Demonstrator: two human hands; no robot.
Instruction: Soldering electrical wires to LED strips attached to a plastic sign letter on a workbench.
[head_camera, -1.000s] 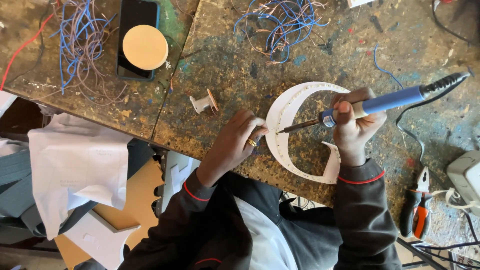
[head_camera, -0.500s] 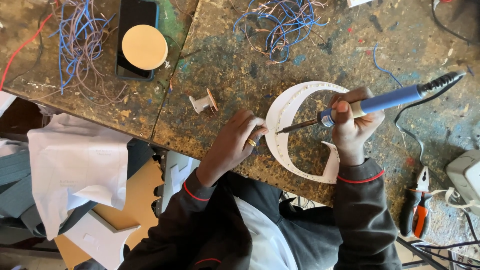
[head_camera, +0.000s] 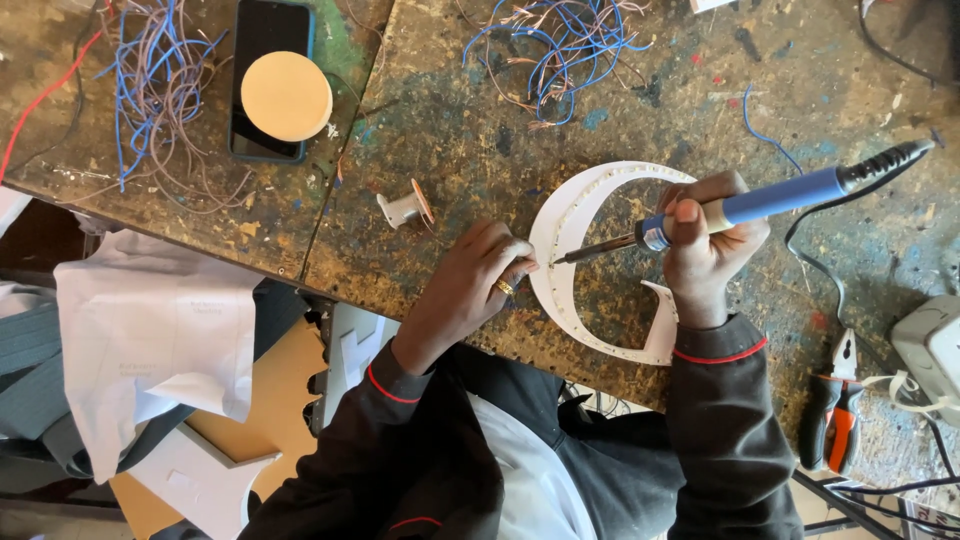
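Note:
A white curved letter-shaped piece (head_camera: 566, 225) lined with small lights lies on the paint-stained workbench (head_camera: 470, 130). My right hand (head_camera: 705, 250) grips a blue-handled soldering iron (head_camera: 760, 200), whose tip touches the piece's left edge. There my left hand (head_camera: 470, 290) rests with its fingers bunched, pinching something too small to make out against the piece. A ring shows on one left finger.
Blue and pink wire bundles (head_camera: 570, 40) lie at the back centre, and more wires (head_camera: 150, 90) at the left. A phone (head_camera: 268, 80) carries a round tan disc (head_camera: 287, 95). A small spool (head_camera: 408, 207), orange pliers (head_camera: 835, 410) and a white socket box (head_camera: 930, 350) are nearby. White sheets (head_camera: 150, 340) hang below the bench.

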